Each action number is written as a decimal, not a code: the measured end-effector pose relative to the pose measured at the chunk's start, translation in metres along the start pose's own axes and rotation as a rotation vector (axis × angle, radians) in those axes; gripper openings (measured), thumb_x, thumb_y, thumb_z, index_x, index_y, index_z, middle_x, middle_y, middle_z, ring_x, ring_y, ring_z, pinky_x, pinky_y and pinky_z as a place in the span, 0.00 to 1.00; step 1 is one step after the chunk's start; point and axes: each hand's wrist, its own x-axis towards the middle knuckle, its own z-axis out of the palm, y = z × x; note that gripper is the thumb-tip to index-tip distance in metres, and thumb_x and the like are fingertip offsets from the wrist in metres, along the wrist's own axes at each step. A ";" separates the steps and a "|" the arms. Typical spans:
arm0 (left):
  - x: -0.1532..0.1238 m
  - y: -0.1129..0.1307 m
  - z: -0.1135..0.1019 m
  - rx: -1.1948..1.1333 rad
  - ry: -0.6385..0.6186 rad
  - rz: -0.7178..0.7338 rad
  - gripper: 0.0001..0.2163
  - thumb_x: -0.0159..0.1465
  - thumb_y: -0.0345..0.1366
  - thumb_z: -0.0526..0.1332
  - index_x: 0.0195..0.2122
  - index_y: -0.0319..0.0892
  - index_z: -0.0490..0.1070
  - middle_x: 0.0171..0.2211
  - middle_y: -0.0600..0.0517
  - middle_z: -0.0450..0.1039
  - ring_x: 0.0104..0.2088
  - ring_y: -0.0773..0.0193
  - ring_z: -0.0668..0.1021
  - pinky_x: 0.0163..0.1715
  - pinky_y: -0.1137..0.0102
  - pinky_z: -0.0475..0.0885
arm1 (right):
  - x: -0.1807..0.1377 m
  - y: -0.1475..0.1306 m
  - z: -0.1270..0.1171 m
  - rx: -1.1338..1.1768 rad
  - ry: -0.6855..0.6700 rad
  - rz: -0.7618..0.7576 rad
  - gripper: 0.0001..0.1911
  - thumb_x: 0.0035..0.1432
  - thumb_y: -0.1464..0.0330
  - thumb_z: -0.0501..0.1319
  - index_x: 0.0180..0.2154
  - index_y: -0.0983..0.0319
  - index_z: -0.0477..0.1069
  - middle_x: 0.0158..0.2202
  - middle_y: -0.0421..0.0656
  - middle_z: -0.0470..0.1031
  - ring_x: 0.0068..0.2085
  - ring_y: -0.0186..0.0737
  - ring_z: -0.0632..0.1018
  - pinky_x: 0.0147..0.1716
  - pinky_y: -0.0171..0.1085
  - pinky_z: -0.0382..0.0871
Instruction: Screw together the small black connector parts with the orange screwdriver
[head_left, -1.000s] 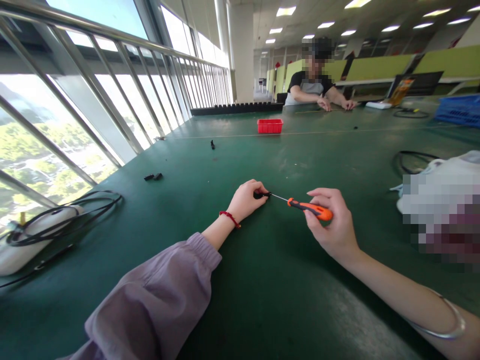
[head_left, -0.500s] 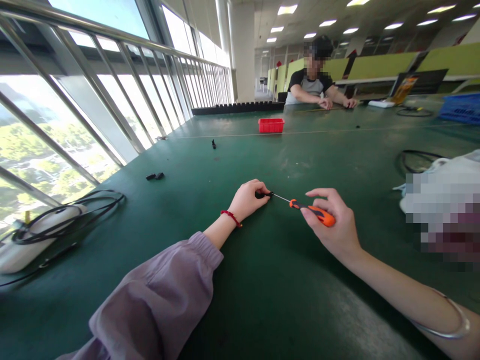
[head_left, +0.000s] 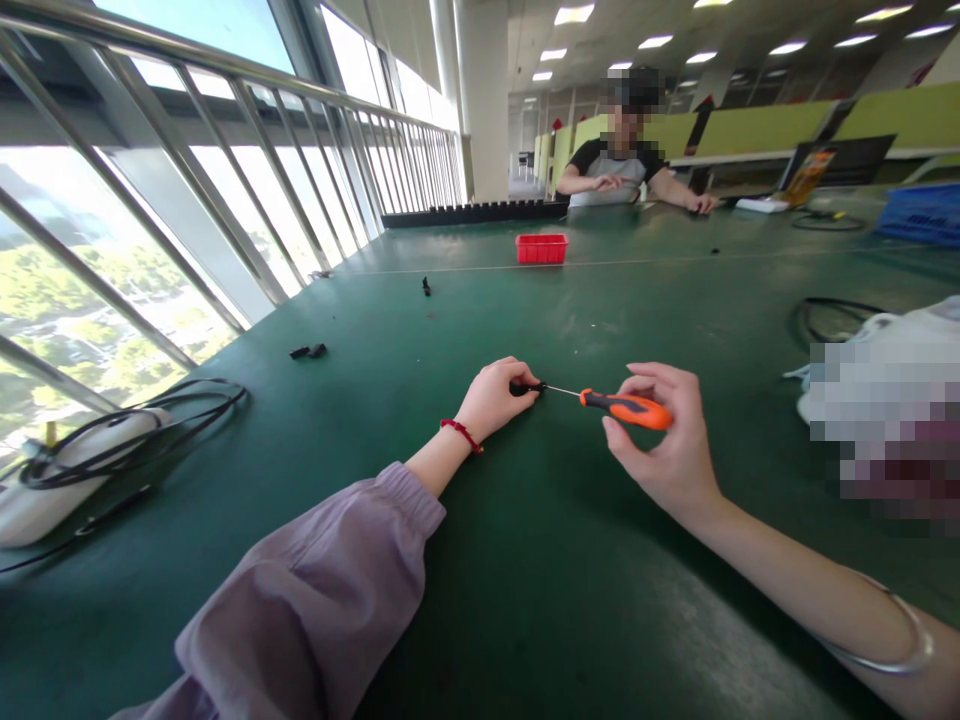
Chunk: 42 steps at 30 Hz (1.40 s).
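Levelling since earlier: orange screwdriver (head_left: 626, 407), right hand (head_left: 667, 450) fingers gripping its handle; tip staying at small black part (head_left: 519, 388) pinched between left hand (head_left: 491, 400) fingers; driving seemingly continuing.

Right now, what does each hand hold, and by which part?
Right hand: the orange screwdriver, by its handle. Left hand: a small black part, by the end away from the screwdriver.
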 end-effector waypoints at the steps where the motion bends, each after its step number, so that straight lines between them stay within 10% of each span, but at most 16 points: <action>1: 0.000 0.000 0.000 0.003 -0.001 -0.001 0.03 0.54 0.28 0.63 0.30 0.39 0.74 0.31 0.51 0.73 0.33 0.66 0.75 0.36 0.70 0.71 | 0.000 0.000 0.000 -0.008 -0.011 0.015 0.22 0.49 0.68 0.62 0.47 0.58 0.61 0.29 0.38 0.68 0.30 0.37 0.73 0.32 0.39 0.68; 5: 0.000 0.000 0.000 0.006 0.003 0.003 0.02 0.54 0.28 0.63 0.29 0.39 0.74 0.31 0.51 0.72 0.33 0.66 0.75 0.36 0.70 0.71 | 0.000 0.001 -0.001 -0.039 -0.076 0.052 0.11 0.54 0.66 0.61 0.41 0.58 0.65 0.23 0.35 0.67 0.25 0.35 0.71 0.29 0.37 0.67; 20: 0.000 0.002 0.000 0.025 -0.007 0.005 0.02 0.54 0.28 0.62 0.29 0.39 0.74 0.31 0.51 0.72 0.33 0.65 0.75 0.36 0.70 0.71 | -0.001 0.002 0.001 -0.071 -0.018 -0.016 0.24 0.48 0.66 0.64 0.48 0.58 0.62 0.30 0.39 0.71 0.31 0.39 0.74 0.37 0.43 0.68; 25: 0.000 0.002 0.000 0.036 -0.009 0.009 0.02 0.54 0.28 0.62 0.29 0.39 0.73 0.31 0.51 0.72 0.33 0.65 0.75 0.36 0.70 0.71 | -0.002 0.000 0.002 -0.120 -0.060 0.020 0.10 0.53 0.65 0.61 0.38 0.57 0.67 0.24 0.37 0.70 0.28 0.38 0.72 0.36 0.43 0.66; 37: 0.000 0.001 0.000 0.036 -0.011 0.013 0.03 0.54 0.28 0.62 0.30 0.39 0.73 0.31 0.51 0.72 0.33 0.65 0.75 0.36 0.70 0.71 | -0.001 0.001 0.001 -0.092 -0.004 -0.037 0.24 0.48 0.67 0.63 0.48 0.59 0.62 0.31 0.39 0.69 0.31 0.39 0.72 0.36 0.43 0.66; 42: 0.000 0.001 0.000 0.038 -0.001 -0.009 0.03 0.54 0.28 0.62 0.30 0.39 0.74 0.31 0.51 0.73 0.32 0.66 0.75 0.35 0.70 0.71 | -0.001 0.000 0.000 -0.112 -0.072 0.006 0.11 0.54 0.65 0.61 0.40 0.58 0.65 0.20 0.34 0.65 0.24 0.35 0.69 0.35 0.43 0.66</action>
